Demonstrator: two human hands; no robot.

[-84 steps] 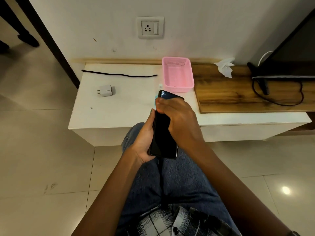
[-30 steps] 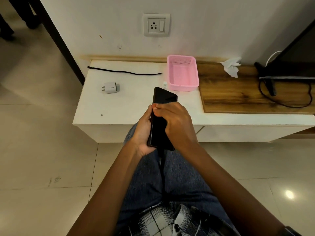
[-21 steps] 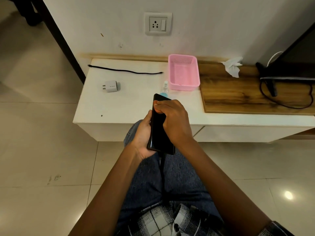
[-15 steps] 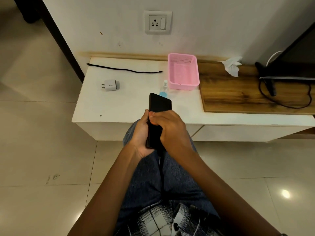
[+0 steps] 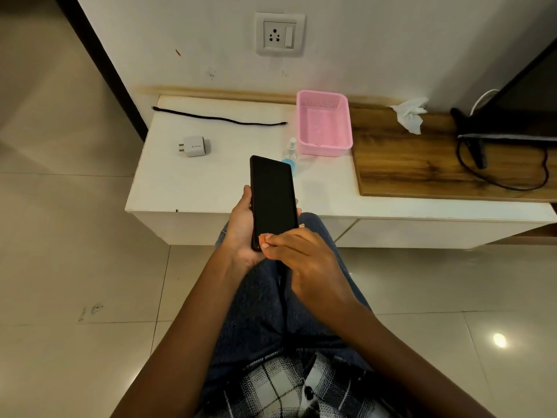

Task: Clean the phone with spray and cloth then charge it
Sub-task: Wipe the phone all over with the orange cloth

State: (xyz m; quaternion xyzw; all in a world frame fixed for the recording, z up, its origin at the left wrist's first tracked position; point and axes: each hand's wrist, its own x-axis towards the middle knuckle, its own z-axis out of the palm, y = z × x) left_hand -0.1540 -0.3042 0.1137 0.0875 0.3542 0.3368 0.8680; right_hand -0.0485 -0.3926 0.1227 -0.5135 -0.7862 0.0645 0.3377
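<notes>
Head view, steeply down, seemingly close.

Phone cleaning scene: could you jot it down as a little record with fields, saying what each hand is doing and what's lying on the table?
phone: dark screen up, held above the lap
left hand: grips the phone from its left side and beneath
right hand: fingers bunched at the phone's bottom edge, pinching a dark cloth that hangs down
spray bottle: upright on the white table, beside the pink basket
charger plug: on the table, unconnected
black cable: lying loose near the wall
wall socket: nothing plugged in
</notes>
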